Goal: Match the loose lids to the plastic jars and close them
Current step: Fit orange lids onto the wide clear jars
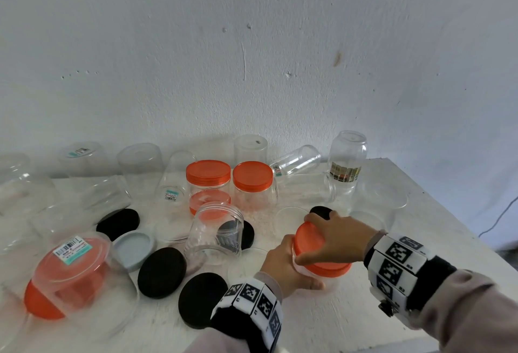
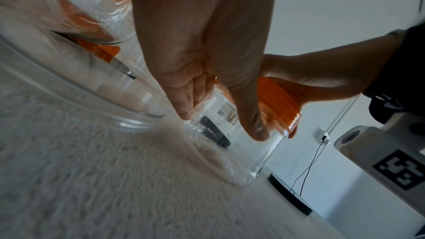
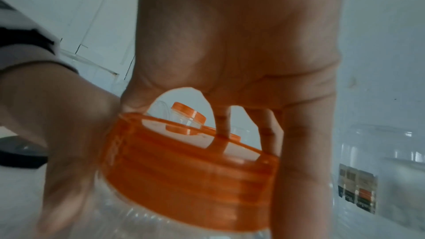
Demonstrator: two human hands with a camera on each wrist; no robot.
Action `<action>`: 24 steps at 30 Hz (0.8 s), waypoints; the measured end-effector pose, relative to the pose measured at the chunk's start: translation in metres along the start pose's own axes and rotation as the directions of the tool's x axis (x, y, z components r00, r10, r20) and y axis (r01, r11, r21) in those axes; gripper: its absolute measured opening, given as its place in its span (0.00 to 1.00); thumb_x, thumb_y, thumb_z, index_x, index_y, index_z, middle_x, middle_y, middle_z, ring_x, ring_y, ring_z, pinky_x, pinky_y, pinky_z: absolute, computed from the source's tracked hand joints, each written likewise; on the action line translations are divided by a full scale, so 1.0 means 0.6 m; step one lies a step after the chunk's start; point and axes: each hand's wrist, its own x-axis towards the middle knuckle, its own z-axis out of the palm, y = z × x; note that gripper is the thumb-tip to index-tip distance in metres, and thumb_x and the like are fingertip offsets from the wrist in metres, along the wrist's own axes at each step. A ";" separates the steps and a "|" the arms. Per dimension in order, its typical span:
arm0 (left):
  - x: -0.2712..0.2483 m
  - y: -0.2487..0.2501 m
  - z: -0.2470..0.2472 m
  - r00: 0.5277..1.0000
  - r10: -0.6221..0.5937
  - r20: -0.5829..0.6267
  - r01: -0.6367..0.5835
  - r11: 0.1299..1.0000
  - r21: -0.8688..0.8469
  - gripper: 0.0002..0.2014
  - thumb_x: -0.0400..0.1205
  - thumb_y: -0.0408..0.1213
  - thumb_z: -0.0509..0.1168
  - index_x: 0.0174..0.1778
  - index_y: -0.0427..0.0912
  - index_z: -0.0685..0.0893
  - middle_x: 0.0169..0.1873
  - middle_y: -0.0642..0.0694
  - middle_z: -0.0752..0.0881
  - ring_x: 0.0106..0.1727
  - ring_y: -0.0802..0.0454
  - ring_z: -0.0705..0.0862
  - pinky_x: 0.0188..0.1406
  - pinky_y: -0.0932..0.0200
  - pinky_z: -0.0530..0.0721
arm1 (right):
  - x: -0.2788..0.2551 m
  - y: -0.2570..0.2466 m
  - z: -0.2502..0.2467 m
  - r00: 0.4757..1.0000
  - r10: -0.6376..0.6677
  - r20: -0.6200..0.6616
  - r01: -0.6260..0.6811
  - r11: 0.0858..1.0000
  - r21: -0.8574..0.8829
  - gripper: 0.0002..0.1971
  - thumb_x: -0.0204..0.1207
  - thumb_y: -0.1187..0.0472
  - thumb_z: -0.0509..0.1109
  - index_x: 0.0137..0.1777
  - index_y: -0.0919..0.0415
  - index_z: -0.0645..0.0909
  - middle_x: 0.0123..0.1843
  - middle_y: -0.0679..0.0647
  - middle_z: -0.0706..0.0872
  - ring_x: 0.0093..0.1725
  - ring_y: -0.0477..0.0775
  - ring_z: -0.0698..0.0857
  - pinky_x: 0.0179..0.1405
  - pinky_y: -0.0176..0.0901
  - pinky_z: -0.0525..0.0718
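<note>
A small clear plastic jar (image 2: 250,154) stands on the white table near its front right, tilted a little. My left hand (image 1: 286,265) grips its body from the left. An orange lid (image 1: 322,257) sits on the jar's mouth, and my right hand (image 1: 333,237) grips that lid from above, fingers and thumb curled round its ribbed rim (image 3: 184,179). Several loose black lids (image 1: 162,272) and a pale blue lid (image 1: 134,249) lie at the front centre. An open clear jar (image 1: 215,233) stands upright behind them.
Two jars closed with orange lids (image 1: 208,171) stand mid-table. Several lidless clear jars line the back by the wall, one labelled jar (image 1: 346,162) at back right. A large clear jar with an orange lid (image 1: 73,277) lies tipped at the front left. The table edge (image 1: 448,221) runs along the right.
</note>
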 end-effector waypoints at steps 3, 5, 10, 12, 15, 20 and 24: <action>0.000 -0.001 0.000 1.000 -0.005 0.001 0.005 1.000 0.004 0.46 0.62 0.44 0.83 0.73 0.48 0.66 0.64 0.48 0.81 0.65 0.49 0.79 0.66 0.54 0.79 | 0.002 -0.001 -0.012 0.996 0.002 0.088 -0.004 1.000 0.029 0.56 0.50 0.20 0.68 0.79 0.31 0.47 0.77 0.53 0.63 0.72 0.64 0.72 0.66 0.62 0.77; 0.001 -0.001 0.001 1.000 -0.011 -0.004 0.011 1.000 0.019 0.47 0.62 0.45 0.83 0.74 0.48 0.65 0.66 0.49 0.80 0.66 0.49 0.78 0.68 0.55 0.77 | 0.004 0.000 -0.023 0.987 -0.061 0.147 0.058 0.998 0.028 0.55 0.52 0.27 0.75 0.77 0.27 0.47 0.77 0.47 0.61 0.75 0.62 0.66 0.67 0.66 0.76; 0.000 -0.004 0.003 1.000 -0.021 -0.018 0.021 1.000 0.007 0.46 0.62 0.45 0.83 0.74 0.50 0.65 0.65 0.49 0.80 0.66 0.50 0.78 0.67 0.55 0.77 | 0.006 0.002 -0.028 0.991 -0.090 0.104 0.089 0.996 0.012 0.49 0.55 0.27 0.75 0.76 0.30 0.56 0.74 0.46 0.66 0.70 0.60 0.72 0.62 0.56 0.80; -0.001 -0.004 0.003 1.000 -0.026 -0.017 0.026 0.999 -0.021 0.46 0.62 0.44 0.83 0.73 0.51 0.65 0.65 0.50 0.80 0.66 0.50 0.78 0.67 0.55 0.77 | 0.007 0.002 -0.022 0.996 -0.065 0.068 0.065 0.998 0.003 0.51 0.55 0.23 0.71 0.78 0.34 0.55 0.74 0.49 0.67 0.69 0.60 0.74 0.61 0.53 0.80; -0.004 -0.002 0.003 1.000 -0.019 -0.015 0.019 1.000 -0.021 0.46 0.62 0.44 0.83 0.74 0.50 0.65 0.65 0.50 0.80 0.66 0.50 0.78 0.68 0.54 0.77 | 0.006 0.003 -0.024 0.995 -0.044 0.085 0.045 0.999 -0.007 0.53 0.56 0.22 0.70 0.80 0.34 0.52 0.77 0.50 0.64 0.72 0.62 0.72 0.66 0.59 0.78; -0.006 0.004 0.003 1.000 -0.006 -0.012 0.006 1.000 0.021 0.47 0.65 0.45 0.81 0.76 0.48 0.62 0.68 0.49 0.78 0.69 0.49 0.76 0.71 0.53 0.75 | 0.000 0.003 -0.036 0.977 -0.138 0.165 0.141 0.990 -0.009 0.52 0.58 0.39 0.81 0.76 0.25 0.50 0.76 0.44 0.60 0.76 0.59 0.62 0.68 0.65 0.76; -0.009 0.008 0.003 1.000 0.000 -0.006 0.000 0.999 0.043 0.46 0.67 0.46 0.80 0.77 0.48 0.61 0.69 0.48 0.77 0.69 0.49 0.76 0.70 0.54 0.75 | 0.001 0.006 -0.032 0.982 -0.156 0.111 0.161 0.986 -0.038 0.49 0.58 0.35 0.78 0.76 0.26 0.53 0.74 0.44 0.63 0.72 0.59 0.67 0.64 0.58 0.79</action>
